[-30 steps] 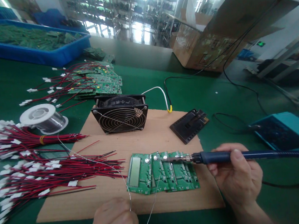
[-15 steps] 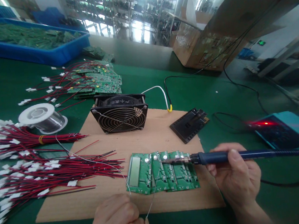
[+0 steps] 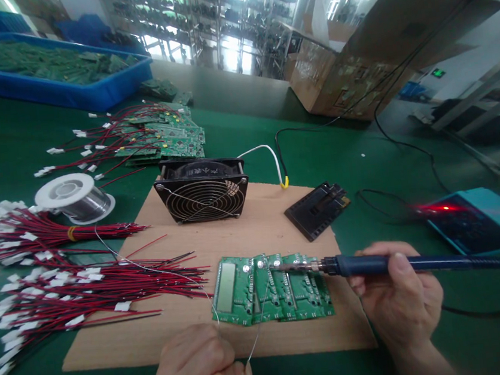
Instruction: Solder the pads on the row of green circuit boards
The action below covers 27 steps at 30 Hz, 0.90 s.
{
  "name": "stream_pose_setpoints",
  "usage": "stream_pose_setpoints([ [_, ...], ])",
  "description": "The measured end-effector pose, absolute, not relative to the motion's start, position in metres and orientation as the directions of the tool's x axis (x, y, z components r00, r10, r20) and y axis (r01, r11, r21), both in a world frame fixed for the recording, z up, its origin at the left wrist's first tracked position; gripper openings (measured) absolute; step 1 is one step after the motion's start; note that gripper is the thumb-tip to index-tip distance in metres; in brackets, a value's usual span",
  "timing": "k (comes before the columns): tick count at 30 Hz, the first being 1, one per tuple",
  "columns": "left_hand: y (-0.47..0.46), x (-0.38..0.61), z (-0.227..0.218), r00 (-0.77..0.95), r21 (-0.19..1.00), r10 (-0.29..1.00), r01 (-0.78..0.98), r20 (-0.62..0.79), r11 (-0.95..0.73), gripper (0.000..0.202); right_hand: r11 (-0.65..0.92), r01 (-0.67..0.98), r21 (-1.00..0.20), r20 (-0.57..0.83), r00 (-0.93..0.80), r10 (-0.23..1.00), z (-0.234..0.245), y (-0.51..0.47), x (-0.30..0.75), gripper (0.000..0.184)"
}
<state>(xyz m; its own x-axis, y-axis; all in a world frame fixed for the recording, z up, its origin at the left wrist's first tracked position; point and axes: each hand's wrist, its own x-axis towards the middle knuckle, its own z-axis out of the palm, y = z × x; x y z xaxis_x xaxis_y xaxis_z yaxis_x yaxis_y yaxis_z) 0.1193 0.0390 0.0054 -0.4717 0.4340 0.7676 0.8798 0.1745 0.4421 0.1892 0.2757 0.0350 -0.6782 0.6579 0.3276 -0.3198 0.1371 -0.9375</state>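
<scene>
A green table spreads out under me, and on it lies a brown board that carries most of what I am working with. At the far edge of the board stands a black fan, and to its right lies a small black holder. Off to my left are bundles of red wires with white plugs, a reel of solder, and farther back a blue bin of green boards. To my right sits a teal soldering station with a red light showing. Near the front of the brown board lies a row of green circuit boards, flat and side by side. My right hand is closed around the blue handle of the soldering iron, thumb on top, and the iron reaches leftward so that its tip rests over the upper edge of the circuit boards, well clear of my fingers. My left hand is at the near edge of the board, fingers curled and pinched on the solder wire, which rises from my fingertips up to the circuit boards near the iron's tip.
</scene>
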Motion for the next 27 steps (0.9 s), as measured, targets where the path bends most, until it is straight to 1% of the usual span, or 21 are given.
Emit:
stream_pose_setpoints([
  [4,0.0423,0.1189,0.0079,-0.491,0.451,0.440,0.870,0.752,0.199,0.021,0.118,-0.315,-0.942,0.312,-0.688,0.655,0.0342,0.2758,0.1891,0.018],
  [7,0.0411,0.1192,0.0081,-0.488,0.449,0.423,0.872,0.764,0.194,0.021,0.119,-0.310,-0.943,0.310,-0.696,0.647,0.0341,0.2760,0.1888,0.018],
  [12,0.0405,0.1188,0.0085,-0.509,0.486,0.415,0.858,0.755,0.168,0.022,0.115,-0.311,-0.943,0.307,-0.692,0.653,0.0350,0.2750,0.1893,0.018],
  [18,0.0419,0.1158,0.0085,-0.482,0.460,0.447,0.873,0.754,0.164,0.020,0.102,-0.312,-0.944,0.302,-0.700,0.647,0.0353,0.2741,0.1898,0.019],
  [27,0.0422,0.1172,0.0078,-0.504,0.477,0.426,0.861,0.751,0.178,0.021,0.106,-0.299,-0.948,0.296,-0.711,0.638,0.0323,0.2740,0.1891,0.019],
])
